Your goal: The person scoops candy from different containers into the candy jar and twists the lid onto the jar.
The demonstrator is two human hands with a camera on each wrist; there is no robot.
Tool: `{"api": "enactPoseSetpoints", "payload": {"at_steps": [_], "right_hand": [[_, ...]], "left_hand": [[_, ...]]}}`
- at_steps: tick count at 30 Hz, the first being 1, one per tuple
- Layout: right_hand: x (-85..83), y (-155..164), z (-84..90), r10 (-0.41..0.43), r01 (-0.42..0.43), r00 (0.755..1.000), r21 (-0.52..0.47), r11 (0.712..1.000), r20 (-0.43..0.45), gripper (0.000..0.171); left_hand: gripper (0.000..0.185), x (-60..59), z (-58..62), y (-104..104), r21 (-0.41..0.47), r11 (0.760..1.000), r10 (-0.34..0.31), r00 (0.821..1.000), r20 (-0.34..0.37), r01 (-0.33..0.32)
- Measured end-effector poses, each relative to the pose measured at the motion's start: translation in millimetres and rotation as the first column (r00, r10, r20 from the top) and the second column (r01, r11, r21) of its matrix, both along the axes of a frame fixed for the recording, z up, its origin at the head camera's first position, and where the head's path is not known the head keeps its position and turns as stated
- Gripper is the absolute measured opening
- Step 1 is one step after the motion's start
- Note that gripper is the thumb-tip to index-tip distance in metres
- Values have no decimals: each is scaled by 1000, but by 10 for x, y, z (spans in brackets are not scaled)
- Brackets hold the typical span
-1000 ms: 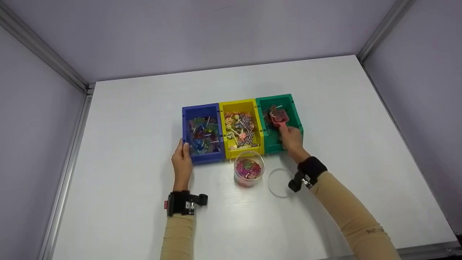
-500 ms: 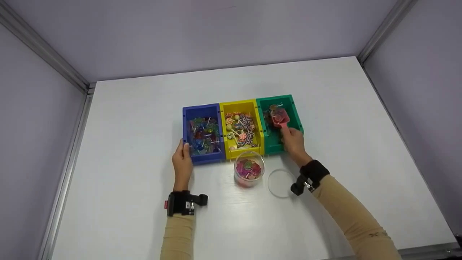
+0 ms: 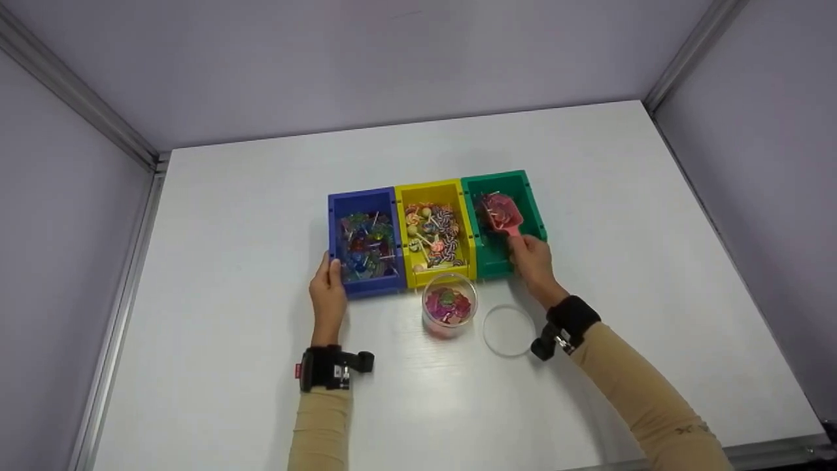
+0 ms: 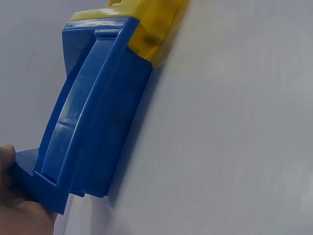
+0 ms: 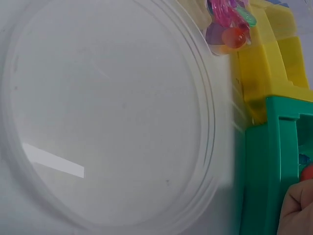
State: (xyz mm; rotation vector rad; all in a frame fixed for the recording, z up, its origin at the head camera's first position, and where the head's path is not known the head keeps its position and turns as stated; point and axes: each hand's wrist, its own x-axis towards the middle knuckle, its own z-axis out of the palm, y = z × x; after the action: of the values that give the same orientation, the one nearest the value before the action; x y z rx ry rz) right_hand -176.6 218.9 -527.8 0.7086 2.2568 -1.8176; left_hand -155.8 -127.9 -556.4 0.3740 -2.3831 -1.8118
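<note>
Nearest to the person, a clear round lid (image 3: pixel 509 330) lies flat on the white table (image 3: pixel 588 196), just beside the right wrist and behind the fingers, taken off so that the jar stays open. The clear jar (image 3: pixel 449 305) stands left of the lid, touching the front of the yellow bin (image 3: pixel 433 232); it already holds pink and green candies, close enough to the bins for a short carry.

The left hand (image 3: pixel 328 294) rests against the front left corner of the blue bin (image 3: pixel 363 242), fingers rather straight and thumb on the wall, which seems to keep the row of bins from sliding. The right hand (image 3: pixel 533 260) grips the handle of the pink scoop (image 3: pixel 502 214), fingers curled round it. The scoop lies beyond the fingertips, inside the green bin (image 3: pixel 503 222), loaded with candies.

Compared with half a second ago, the scoop sits higher and looks fuller, its bowl lifted out of the pile; the left hand, jar and lid have not moved.
</note>
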Motion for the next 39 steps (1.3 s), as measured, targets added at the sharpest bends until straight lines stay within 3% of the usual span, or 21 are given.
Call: {"api": "enactPoseSetpoints", "payload": {"at_steps": [10, 29, 39], "right_hand": [[47, 52, 77, -35, 31, 998, -77, 997, -48, 24], [134, 280, 73, 111, -113, 994, -95, 989, -24, 27], [204, 376, 112, 160, -177, 980, -148, 973, -117, 29]], "left_hand": [[47, 5, 7, -2, -18, 1000, -12, 1000, -11, 12], [50, 40, 10, -21, 14, 1000, -9, 998, 55, 9], [49, 6, 25, 14, 41, 999, -21, 999, 31, 20]]}}
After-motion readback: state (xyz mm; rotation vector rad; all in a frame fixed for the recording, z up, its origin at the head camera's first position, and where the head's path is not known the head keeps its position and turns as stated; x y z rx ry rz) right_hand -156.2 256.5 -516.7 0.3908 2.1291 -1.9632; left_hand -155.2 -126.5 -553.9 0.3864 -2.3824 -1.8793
